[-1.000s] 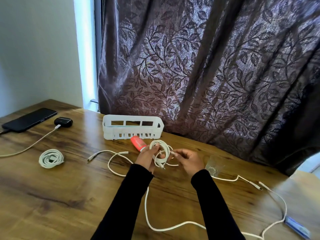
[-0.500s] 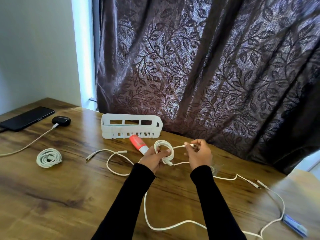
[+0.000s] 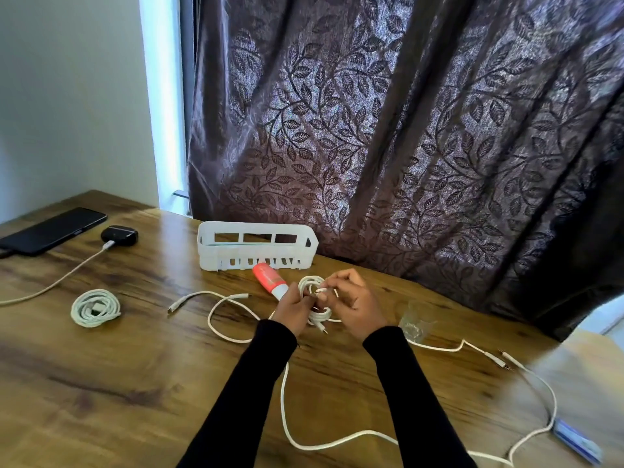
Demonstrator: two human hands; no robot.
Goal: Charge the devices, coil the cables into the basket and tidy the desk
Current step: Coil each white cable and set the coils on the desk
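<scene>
Both hands meet over the middle of the wooden desk (image 3: 101,383), working one white cable bundle (image 3: 315,300). The left hand (image 3: 295,310) grips the coiled loops, fingers curled round them, while the right hand (image 3: 354,305) pinches the cable's end with its connector at the top of the coil. One plug tip hangs out below the bundle.

Just beyond the hands, an orange-and-white tube (image 3: 270,280) lies on the desk, its far end near the front wall of the white plastic basket (image 3: 256,244), which stands at the far edge by the leaf-patterned curtain (image 3: 405,130).

A loose white cable (image 3: 304,444) snakes from under the arms across the near right of the desk. Another loose cable end (image 3: 206,297) lies left of the hands. Further left, a finished cable coil (image 3: 95,308) rests flat.

At the far left, a black phone (image 3: 54,229) lies beside a black earbuds case (image 3: 119,235), which has a white charging lead (image 3: 67,275) plugged in. A clear glass (image 3: 415,320) stands right of the right hand, and a blurred blue object (image 3: 577,440) sits at the near right edge
</scene>
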